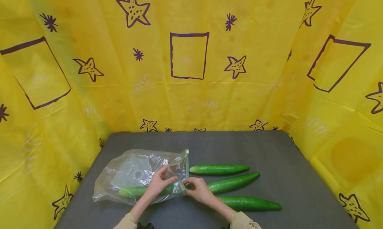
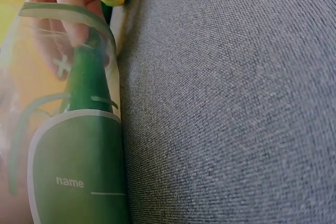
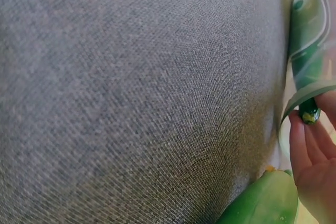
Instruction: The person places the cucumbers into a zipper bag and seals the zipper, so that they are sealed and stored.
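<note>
A clear zip bag (image 1: 128, 161) lies on the grey tabletop, its mouth facing right. Inside its near side is a long green cucumber (image 1: 133, 191), its tip at the mouth. My left hand (image 1: 161, 181) holds the bag's near lip, with fingers partly seen through the plastic. At the same mouth, my right hand (image 1: 198, 189) has its fingers curled round the cucumber's tip (image 3: 310, 115), which pokes past the rim in the right wrist view. Through the bag in the left wrist view, fingers show beside the cucumber (image 2: 89, 87).
Three more cucumbers lie right of the bag: one at the back (image 1: 219, 170), one in the middle (image 1: 236, 183), one nearest me (image 1: 254, 203). A yellow patterned cloth (image 1: 191, 102) hangs round the grey table (image 1: 239, 146) on three sides.
</note>
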Available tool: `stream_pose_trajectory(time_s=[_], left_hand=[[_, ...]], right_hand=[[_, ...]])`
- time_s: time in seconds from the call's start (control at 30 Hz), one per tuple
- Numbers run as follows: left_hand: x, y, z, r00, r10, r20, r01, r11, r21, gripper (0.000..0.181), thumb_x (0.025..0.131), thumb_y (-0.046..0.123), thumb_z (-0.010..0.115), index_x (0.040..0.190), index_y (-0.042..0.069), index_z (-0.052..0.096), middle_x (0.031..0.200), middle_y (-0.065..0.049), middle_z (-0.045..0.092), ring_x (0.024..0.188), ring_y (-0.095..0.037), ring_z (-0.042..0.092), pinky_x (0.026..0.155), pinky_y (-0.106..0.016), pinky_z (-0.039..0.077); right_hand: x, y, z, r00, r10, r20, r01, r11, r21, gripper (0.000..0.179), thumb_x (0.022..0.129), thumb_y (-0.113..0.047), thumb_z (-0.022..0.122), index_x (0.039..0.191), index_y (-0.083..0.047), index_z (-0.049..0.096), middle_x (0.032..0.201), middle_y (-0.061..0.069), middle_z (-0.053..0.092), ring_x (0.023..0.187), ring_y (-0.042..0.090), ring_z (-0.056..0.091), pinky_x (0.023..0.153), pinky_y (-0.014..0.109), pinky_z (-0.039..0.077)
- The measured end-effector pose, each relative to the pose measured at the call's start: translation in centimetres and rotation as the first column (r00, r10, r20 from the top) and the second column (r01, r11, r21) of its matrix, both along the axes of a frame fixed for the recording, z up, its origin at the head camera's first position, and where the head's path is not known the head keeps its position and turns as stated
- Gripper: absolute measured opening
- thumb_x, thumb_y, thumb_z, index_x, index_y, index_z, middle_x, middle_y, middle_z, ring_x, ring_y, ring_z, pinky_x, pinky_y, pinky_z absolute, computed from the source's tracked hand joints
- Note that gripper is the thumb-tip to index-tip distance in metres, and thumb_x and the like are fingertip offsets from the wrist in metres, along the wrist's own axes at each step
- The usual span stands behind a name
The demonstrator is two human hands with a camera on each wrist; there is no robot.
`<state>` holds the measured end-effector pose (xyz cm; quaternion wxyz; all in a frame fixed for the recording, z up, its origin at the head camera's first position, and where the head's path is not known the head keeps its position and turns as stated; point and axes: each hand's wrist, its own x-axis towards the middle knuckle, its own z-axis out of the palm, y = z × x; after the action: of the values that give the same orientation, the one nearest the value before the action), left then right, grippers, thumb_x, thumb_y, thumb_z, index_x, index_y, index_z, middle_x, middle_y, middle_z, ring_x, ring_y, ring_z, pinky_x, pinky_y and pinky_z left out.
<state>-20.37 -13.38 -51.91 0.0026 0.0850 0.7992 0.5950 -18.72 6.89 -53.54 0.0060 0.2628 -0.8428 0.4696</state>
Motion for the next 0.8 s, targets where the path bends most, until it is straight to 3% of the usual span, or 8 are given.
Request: stream_pose_trajectory(time_s=[0.47, 0.8], left_hand=[[-0.21, -0.67, -0.19, 0.99, -0.012, 0.137, 0.001, 0.997, 0.083, 0.073, 0.084, 0.017, 0.071, 0.142, -0.006, 0.035, 0.15, -0.031, 0.026, 0.134, -0.048, 0.033, 0.101, -0.05, 0.045], [-0.12, -0.57, -0.23, 0.991, -0.015, 0.132, -0.001, 0.993, 0.116, 0.072, 0.084, 0.015, 0.072, 0.142, -0.005, 0.035, 0.15, -0.029, 0.028, 0.134, -0.044, 0.036, 0.095, -0.037, 0.05]], right_hand=[[0.12, -0.09, -0.12, 1.0, -0.01, -0.028, 0.01, 1.0, 0.026, 0.019, 0.079, -0.002, 0.07, 0.098, -0.005, 0.071, 0.098, 0.01, 0.073, 0.081, 0.011, 0.07, 0.072, 0.016, 0.054], [0.28, 0.07, -0.02, 1.0, 0.002, -0.03, -0.002, 1.0, 0.011, 0.021, 0.079, 0.0, 0.07, 0.099, -0.003, 0.071, 0.099, 0.012, 0.072, 0.084, 0.015, 0.071, 0.073, 0.017, 0.055]])
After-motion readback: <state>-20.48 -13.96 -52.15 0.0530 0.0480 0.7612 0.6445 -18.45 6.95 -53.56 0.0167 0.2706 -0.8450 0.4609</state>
